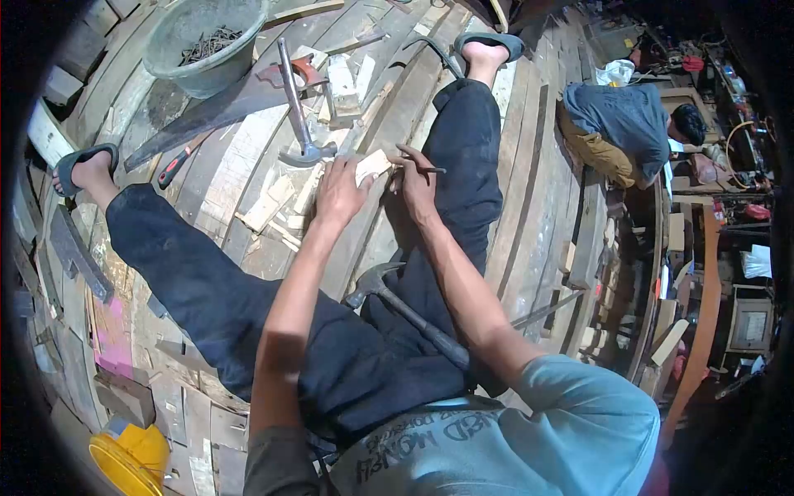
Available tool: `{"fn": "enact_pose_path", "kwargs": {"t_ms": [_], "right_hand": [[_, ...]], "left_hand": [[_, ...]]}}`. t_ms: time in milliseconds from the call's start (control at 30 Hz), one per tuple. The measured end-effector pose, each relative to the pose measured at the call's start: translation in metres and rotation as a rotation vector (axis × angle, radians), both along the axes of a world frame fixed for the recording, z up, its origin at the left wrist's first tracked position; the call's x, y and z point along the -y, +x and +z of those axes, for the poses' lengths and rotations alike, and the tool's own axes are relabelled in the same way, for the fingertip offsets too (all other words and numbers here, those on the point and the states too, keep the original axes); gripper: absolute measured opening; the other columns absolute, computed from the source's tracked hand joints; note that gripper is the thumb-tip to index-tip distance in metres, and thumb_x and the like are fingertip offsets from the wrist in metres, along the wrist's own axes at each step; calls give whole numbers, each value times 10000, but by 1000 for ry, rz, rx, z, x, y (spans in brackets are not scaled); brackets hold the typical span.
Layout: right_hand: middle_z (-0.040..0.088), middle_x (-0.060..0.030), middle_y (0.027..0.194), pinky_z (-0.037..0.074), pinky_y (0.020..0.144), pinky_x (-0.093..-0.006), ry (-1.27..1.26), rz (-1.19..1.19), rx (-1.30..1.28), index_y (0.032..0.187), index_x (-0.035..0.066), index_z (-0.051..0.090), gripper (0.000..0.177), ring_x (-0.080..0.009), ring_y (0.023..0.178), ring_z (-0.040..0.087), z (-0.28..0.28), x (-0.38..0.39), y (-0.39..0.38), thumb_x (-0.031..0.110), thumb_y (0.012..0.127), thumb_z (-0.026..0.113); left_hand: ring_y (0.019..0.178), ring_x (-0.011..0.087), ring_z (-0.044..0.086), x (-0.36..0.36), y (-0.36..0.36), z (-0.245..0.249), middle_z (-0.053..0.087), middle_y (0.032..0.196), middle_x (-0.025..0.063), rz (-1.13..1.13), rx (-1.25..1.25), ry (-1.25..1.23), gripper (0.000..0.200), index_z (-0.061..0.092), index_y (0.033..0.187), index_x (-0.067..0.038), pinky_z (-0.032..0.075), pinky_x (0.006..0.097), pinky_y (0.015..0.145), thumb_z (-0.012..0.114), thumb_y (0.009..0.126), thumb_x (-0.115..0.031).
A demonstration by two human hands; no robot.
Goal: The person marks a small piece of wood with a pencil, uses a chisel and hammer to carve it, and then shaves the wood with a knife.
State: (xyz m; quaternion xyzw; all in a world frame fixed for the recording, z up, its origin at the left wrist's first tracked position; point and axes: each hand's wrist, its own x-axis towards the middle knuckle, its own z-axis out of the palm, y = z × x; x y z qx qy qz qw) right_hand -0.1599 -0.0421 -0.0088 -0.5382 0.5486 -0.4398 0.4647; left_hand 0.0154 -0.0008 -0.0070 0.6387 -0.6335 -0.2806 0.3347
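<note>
Wood block (374, 167) gripped by left hand (341, 194); slim dark tool (432, 170) in right hand (416, 190)

Working from the left, we record a yellow container (149, 450), its lower part cut off at the frame's edge and its contents not legible to us. A red-and-black handle (174, 168) lies on the boards. Above it stands a grey bucket (211, 84), cropped at the top, holding thin dark pieces (211, 45) too tangled to count. A saw (211, 120) lies just beside the bucket; a hammer (294, 103) rests across its handle end, covering part of it.

We find the left hand closed on the wood block, which sits above the floorboards between the two hands; its fingers hide the near end. A second hammer (420, 322) lies on the dark trousers (198, 256), alongside the right forearm. The right hand grasps the slim dark tool, partly covered by the fingers; we cannot identify its type, nor confirm whether the fingertips touch the block.

Farther right, another person (620, 128) is bent over, back towards us, hands not distinguishable. Beyond, the shelf clutter (748, 314) fades into shadow, and we cannot make out most items.
</note>
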Motion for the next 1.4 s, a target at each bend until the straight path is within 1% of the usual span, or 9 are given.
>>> {"fn": "enact_pose_path", "kwargs": {"t_ms": [300, 400, 533, 667, 900, 1100, 1133, 1267, 1400], "right_hand": [[713, -121, 889, 460, 483, -245, -37, -42, -8, 1157, -44, 636, 306, -99, 519, 546, 2, 0, 1, 56, 964, 421], [693, -95, 809, 436, 472, -242, 32, -75, 76, 1102, -42, 658, 293, -91, 514, 525, 14, -6, 5, 57, 961, 421], [596, -32, 653, 388, 455, -235, 29, -111, -61, 1026, -14, 685, 281, -86, 497, 495, 10, -2, 1, 56, 959, 421], [582, -15, 694, 409, 550, -249, 54, -116, 86, 998, 18, 688, 253, -79, 624, 529, 17, -8, 6, 97, 948, 453], [681, -82, 925, 455, 664, -247, -79, -44, -94, 1033, -21, 671, 252, -105, 706, 584, 33, -12, 8, 90, 940, 464], [656, -98, 922, 492, 615, -278, 24, -179, 305, 1118, 2, 643, 420, -132, 696, 584, 23, -2, 10, 313, 1036, 372], [639, -103, 893, 498, 585, -281, 127, -151, 376, 1139, 5, 628, 520, -139, 688, 581, 26, -5, 7, 423, 1055, 329], [634, -94, 783, 512, 575, -299, 155, -226, 451, 1086, -23, 642, 696, -163, 622, 607, 18, 1, 5, 573, 1032, 287], [643, -115, 794, 517, 569, -307, 182, -185, 468, 1033, -24, 643, 622, -168, 626, 618, 12, 2, 1, 523, 1035, 347]], "left_hand": [[1106, 371, 547, 2, -2, -4, 590, 1141, 178, 13, -5, 4, 427, 598, 1211, -80, 451, 467, 957, 720, 852, -275], [1085, 380, 562, 0, -1, 2, 598, 1120, 178, 5, -19, -2, 420, 600, 1209, -80, 453, 473, 949, 721, 852, -267], [1079, 379, 569, 0, 0, 4, 602, 1112, 181, 8, -3, -1, 420, 606, 1202, -76, 456, 475, 940, 716, 858, -290], [1083, 377, 572, 1, -1, -1, 606, 1120, 180, 15, -30, -3, 418, 612, 1194, -70, 456, 472, 941, 711, 863, -305], [1093, 367, 572, 1, -1, 0, 612, 1166, 174, 9, -6, -30, 447, 603, 1220, -71, 456, 462, 954, 738, 834, -253], [1092, 356, 566, -2, 0, 1, 614, 1193, 151, 22, 14, -136, 483, 604, 1218, -75, 462, 449, 951, 767, 799, -249], [1094, 355, 563, -3, 0, 0, 613, 1192, 147, 17, 20, -154, 491, 602, 1219, -73, 463, 448, 951, 771, 793, -249], [1098, 358, 554, -4, 0, -3, 608, 1163, 149, -20, 35, -205, 523, 588, 1224, -67, 466, 452, 941, 783, 772, -243], [1058, 372, 555, -5, -4, -16, 599, 1101, 160, -5, 83, -322, 524, 586, 1201, -56, 468, 457, 911, 796, 756, -234]]}}
